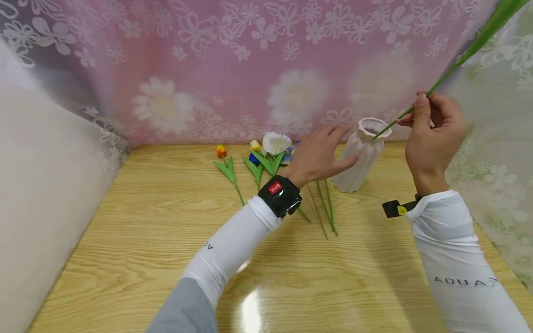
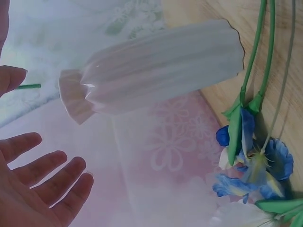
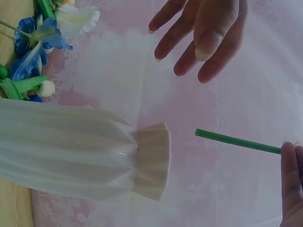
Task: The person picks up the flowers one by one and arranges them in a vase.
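A white fluted vase (image 1: 357,159) with a flared scalloped mouth stands upright at the back right of the table. My right hand (image 1: 437,132) pinches the green stem (image 1: 447,70) of an artificial flower between thumb and fingers. The stem slants down to the left, and its cut end overlaps the vase mouth in the head view; in the right wrist view that stem end (image 3: 236,140) is apart from the rim. The flower's head is out of frame. Left of the vase, my left hand (image 1: 318,155) reaches over with spread fingers, holding nothing and apart from the vase (image 2: 156,71).
Several artificial flowers lie on the wooden table (image 1: 166,240) left of the vase: an orange-red tulip (image 1: 221,151), a white bloom (image 1: 276,144), and blue flowers (image 2: 251,175) partly behind my left hand. A pink floral curtain (image 1: 233,69) hangs right behind the table.
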Tool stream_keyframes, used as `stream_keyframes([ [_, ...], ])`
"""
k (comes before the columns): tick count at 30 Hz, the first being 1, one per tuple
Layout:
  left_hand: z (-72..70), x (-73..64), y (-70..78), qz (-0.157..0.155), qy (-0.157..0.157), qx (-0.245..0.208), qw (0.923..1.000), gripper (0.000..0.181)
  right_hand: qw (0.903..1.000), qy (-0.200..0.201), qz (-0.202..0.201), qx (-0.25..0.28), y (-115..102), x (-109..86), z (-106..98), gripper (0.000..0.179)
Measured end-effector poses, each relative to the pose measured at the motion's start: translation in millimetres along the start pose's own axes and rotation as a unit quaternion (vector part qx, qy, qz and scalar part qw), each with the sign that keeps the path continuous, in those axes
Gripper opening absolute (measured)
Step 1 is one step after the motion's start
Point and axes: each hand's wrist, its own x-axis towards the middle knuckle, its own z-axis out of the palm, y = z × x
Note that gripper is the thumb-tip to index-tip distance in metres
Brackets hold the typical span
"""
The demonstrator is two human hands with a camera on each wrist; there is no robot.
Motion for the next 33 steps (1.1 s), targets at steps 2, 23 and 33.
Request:
stream_keyframes([
  [2, -1.0, 3.1, 1.3, 0.001, -0.002, 0.001, 1.0, 0.067, 0.9998, 0.019, 0.009, -0.004, -0.4, 4.2, 1.0, 0.016],
  [23, 1.4, 23.6, 0.6, 0.002, -0.029, 0.026, 0.9992, 0.067, 0.9951, 0.019, 0.095, -0.019, 20.2, 14.7, 6.1, 0.014],
  [33, 16.1, 12.7, -6.8, -0.002, -0.025, 0.027, 0.9993, 0.068, 0.9837, -0.056, 0.151, -0.081, 54.1, 7.5, -1.6, 0.021],
])
